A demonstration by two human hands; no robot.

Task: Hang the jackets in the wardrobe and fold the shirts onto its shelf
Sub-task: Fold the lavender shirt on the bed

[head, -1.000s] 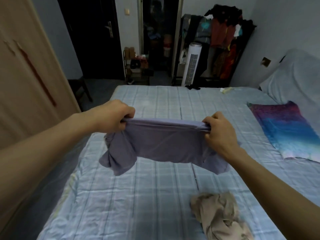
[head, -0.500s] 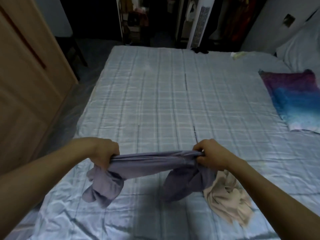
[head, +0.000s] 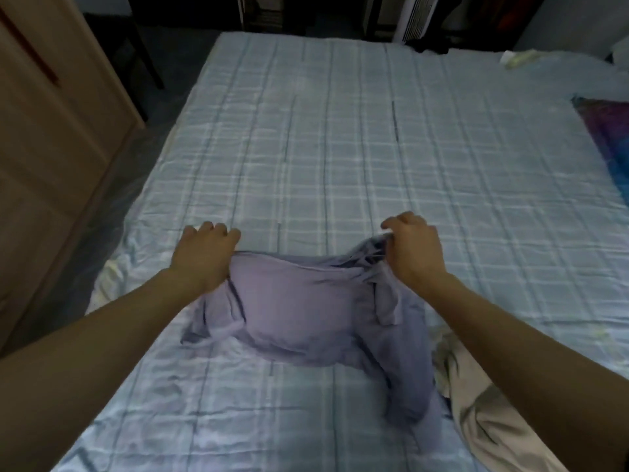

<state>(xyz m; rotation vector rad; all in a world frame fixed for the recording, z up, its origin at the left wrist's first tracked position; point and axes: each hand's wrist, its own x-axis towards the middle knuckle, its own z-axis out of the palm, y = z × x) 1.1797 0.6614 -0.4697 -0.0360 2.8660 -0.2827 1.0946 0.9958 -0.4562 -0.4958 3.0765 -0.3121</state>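
A lilac shirt [head: 299, 308] lies spread on the checked bed sheet [head: 340, 148], with one sleeve trailing down to the right. My left hand [head: 204, 253] grips its upper left corner, fingers curled under. My right hand [head: 413, 247] pinches the bunched upper right edge of the same shirt. A beige garment [head: 483, 410] lies crumpled at the lower right, partly under my right forearm and touching the lilac shirt's sleeve. The wooden wardrobe [head: 51, 131] stands along the left, its door shut.
A purple and blue pillow [head: 609, 137] sits at the bed's right edge. A white tower fan [head: 413, 18] stands beyond the bed's far end. A dark chair leg [head: 143, 52] is on the floor between wardrobe and bed.
My hands have lowered the lilac shirt from mid-air onto the bed and moved it forward, so that it now lies spread on the sheet. The view has tilted further down.
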